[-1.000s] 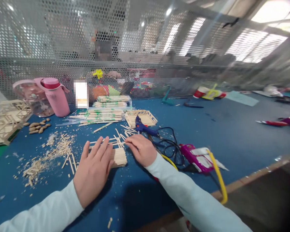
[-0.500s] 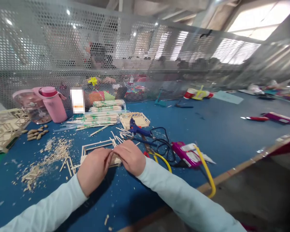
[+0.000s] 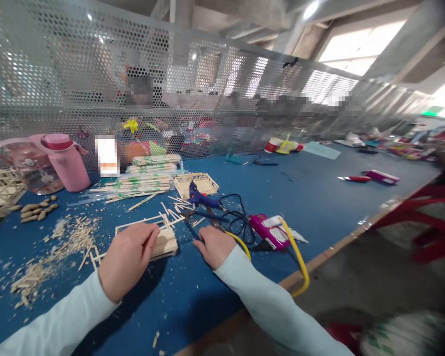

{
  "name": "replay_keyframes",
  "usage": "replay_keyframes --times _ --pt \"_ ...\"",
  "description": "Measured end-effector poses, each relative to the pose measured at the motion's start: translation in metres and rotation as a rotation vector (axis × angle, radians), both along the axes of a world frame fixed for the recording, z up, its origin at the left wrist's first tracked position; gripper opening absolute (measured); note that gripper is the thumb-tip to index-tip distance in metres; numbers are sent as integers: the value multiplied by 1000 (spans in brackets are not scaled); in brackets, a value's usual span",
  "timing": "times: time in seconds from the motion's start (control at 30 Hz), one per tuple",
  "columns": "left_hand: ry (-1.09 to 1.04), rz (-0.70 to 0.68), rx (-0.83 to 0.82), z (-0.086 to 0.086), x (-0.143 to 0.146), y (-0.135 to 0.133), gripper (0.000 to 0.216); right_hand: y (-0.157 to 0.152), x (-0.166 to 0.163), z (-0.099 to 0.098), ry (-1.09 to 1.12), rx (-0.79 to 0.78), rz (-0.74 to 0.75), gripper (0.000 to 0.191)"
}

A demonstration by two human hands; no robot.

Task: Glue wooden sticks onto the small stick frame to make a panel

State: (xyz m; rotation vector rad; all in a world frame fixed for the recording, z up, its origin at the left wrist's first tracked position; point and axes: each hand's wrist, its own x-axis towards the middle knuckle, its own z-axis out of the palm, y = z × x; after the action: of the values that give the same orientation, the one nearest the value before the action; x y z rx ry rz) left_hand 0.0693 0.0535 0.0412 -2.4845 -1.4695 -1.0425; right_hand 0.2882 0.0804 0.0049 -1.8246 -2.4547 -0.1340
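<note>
My left hand is closed, pinching a thin wooden stick over a small frame of glued sticks with a slatted part. The hand hides much of the frame. My right hand is at the right of the frame, its fingers curled at a handle of dark blue-handled pliers. Just beyond lies a blue glue gun with a black cord. Loose sticks are scattered between the frame and the glue gun. A small stick tray stands behind the glue gun.
Bundled sticks, a pink bottle and a clear jug stand at the back left. Peanuts and wood scraps lie left. A purple box and yellow handle lie right. Perforated metal screen behind.
My right hand has come away from my left hand and moved right to the pliers, whose handles are now spread. My left hand keeps the stick at the frame. The view has turned slightly right.
</note>
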Motion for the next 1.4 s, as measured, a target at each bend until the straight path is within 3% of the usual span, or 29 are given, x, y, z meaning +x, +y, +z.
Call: replay_keyframes --times 0.17,0.23,0.3,0.37,0.43,0.53,0.67,0.77,0.87,1.07,1.3,1.4 --pt "-66 -43 0 7 0 -5 25 -9 5 15 49 64 -76 12" --pt "-111 -83 -24 11 1 -7 25 -18 11 29 245 153 -69 15" --pt "-139 -120 -59 14 3 -9 26 -28 14 43 594 180 13 18" --pt "-134 -156 -109 17 6 -11 26 -35 11 53 1018 49 112 22" --pt "-125 -220 -166 20 7 -13 26 -38 1 58 1396 -194 189 28" --pt "-164 -309 -261 27 6 -16 28 -33 -16 59 1709 -475 271 36" --pt "-189 -263 -251 37 -2 -16 28 -16 -30 67 1746 -650 438 33" --pt "-199 -249 -231 39 -6 -13 28 -1 -37 75 1632 -936 613 70" --pt "-246 -228 -227 34 -8 -6 28 14 -47 77 1579 -1086 730 84" --pt "-310 -202 -306 18 -6 6 29 23 -59 66 1711 -1126 745 102" --pt "-294 -343 -444 23 8 -11 29 18 -47 65 1886 -1105 726 88" --pt "-391 -169 -420 28 4 -14 30 29 -32 67 1848 -961 763 92"
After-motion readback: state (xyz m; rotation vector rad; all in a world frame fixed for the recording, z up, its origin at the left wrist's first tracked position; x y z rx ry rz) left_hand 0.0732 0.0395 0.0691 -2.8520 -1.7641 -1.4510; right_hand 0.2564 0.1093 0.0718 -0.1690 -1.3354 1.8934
